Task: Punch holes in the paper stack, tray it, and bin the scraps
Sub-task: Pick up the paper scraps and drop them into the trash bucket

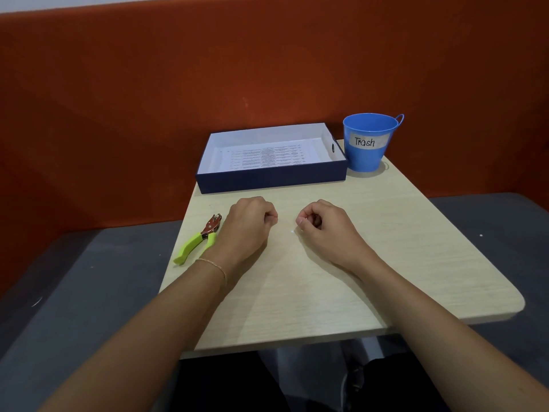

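We work at a small wooden table (386,248), both hands resting on it with fingers curled inward: our left hand (248,224) is pinched shut at the fingertips and our right hand (322,226) likewise, thumb against forefinger; whether either already holds a scrap we cannot tell, the pieces being too small to see. One white paper scrap (292,231) lies on the bare wood between the hands, just beside the right fingertips. The paper stack (264,157) already lies flat in the navy tray (271,176) at 12 o'clock, and the blue bucket labelled Trash (368,142) stands at 1 o'clock, touching or nearly touching the tray's right end. The green-handled hole punch (200,240) lies at 9 o'clock, just beside our left wrist. We judge punching and traying done and the binning under way. The scrap looks almost weightless and flat against the wood, liable to drift on a breath or cling to skin, so we expect to press a fingertip on it or nip its edge with a nail, then carry it low to the bucket
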